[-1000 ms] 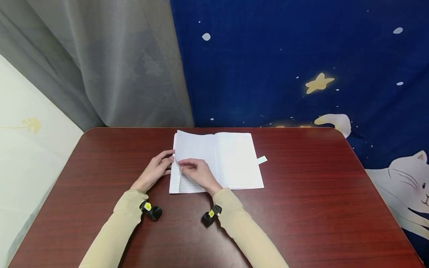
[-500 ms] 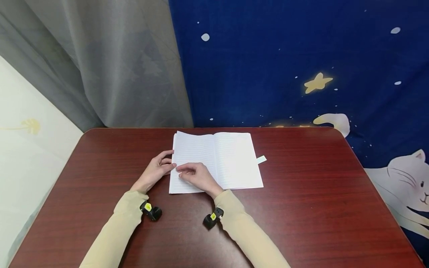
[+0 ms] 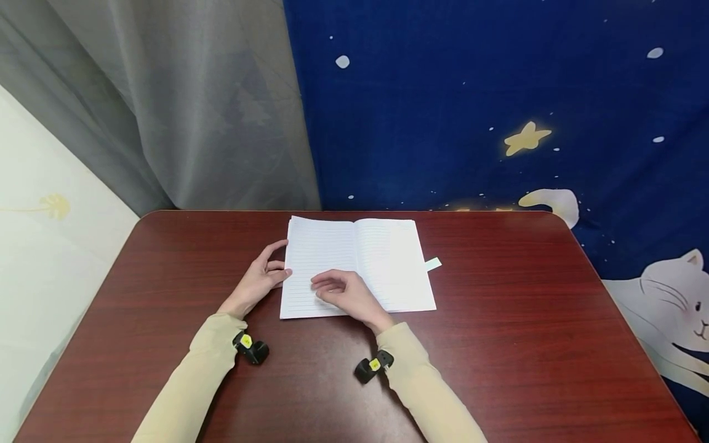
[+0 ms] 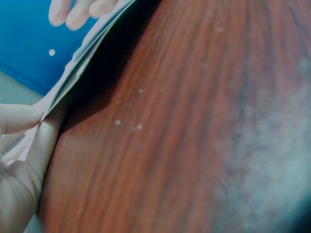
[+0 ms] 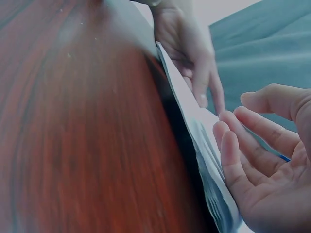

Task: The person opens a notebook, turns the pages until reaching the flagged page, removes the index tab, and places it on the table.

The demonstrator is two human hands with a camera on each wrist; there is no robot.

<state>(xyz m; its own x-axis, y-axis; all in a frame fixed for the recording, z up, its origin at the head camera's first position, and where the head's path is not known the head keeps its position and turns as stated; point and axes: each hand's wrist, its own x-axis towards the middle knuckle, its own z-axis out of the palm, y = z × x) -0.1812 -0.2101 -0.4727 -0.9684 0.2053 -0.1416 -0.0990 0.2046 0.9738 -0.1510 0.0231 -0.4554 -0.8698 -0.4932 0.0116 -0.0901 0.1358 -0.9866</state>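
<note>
An open notebook (image 3: 388, 264) with white lined pages lies near the table's far edge. At its left edge my left hand (image 3: 256, 282) pinches the pages, thumb on top; in the left wrist view a finger goes beneath the paper (image 4: 80, 68). Over the lower part of the left page hovers my right hand (image 3: 351, 296), its fingers loosely bent and holding nothing. The right wrist view shows this hand (image 5: 267, 155) with thumb and fingers apart beside the notebook's layered page edges (image 5: 209, 165). Both pages lie spread, the left one nearly flat.
A pale tab (image 3: 433, 264) sticks out past the notebook's right edge. The dark red wooden table (image 3: 526, 332) extends around it. Behind hang a grey curtain (image 3: 221, 123) and a blue cloth with stars (image 3: 443, 92). Each wrist carries a small black camera (image 3: 365, 370).
The right hand has let go of the lifted page and moved right, away from the left edge. That page has settled leftward, and the left thumb now lies on it.
</note>
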